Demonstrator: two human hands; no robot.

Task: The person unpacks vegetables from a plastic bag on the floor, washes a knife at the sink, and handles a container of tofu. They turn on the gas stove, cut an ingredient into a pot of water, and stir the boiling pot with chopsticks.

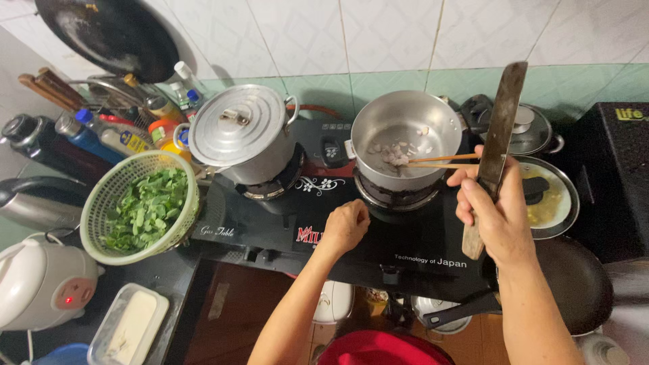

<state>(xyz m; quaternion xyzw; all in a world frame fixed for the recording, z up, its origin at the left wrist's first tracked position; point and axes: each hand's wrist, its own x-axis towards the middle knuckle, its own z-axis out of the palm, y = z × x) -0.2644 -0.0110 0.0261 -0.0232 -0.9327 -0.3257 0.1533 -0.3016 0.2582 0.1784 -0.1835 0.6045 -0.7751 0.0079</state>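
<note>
The right hand [492, 215] is closed around two things at once: a long flat cleaver [499, 132] with a worn wooden handle and a dull, dark, rust-mottled blade that stands nearly upright, and a pair of thin pale wooden chopsticks [439, 161] that reach level to the left into a small round aluminium pot [405, 138]. The chopstick tips touch a little heap of pale chopped pieces [395, 154] lying on the pot's matte grey bottom. This pot sits on the right burner of a glossy black glass gas stove [338, 236]. The left hand [346, 226] is curled into a loose fist at the stove's front edge, near the middle, knuckles up; whether it grips anything there cannot be told. On the left burner stands a larger aluminium pot [243, 138], tilted in view, closed with a ribbed round lid. Left of the stove, a pale green plastic colander [108, 196] with a lattice wall holds chopped leafy greens [145, 209]. A white rice cooker [40, 280] sits at the lower left, beside a clear rectangular lidded box [128, 324]. Right of the person's arm, a glass-lidded pan [551, 196] shows something yellow inside, and a dark round frying pan [574, 284] lies below it. A black wok [111, 34] hangs against the white tiled wall.
</note>
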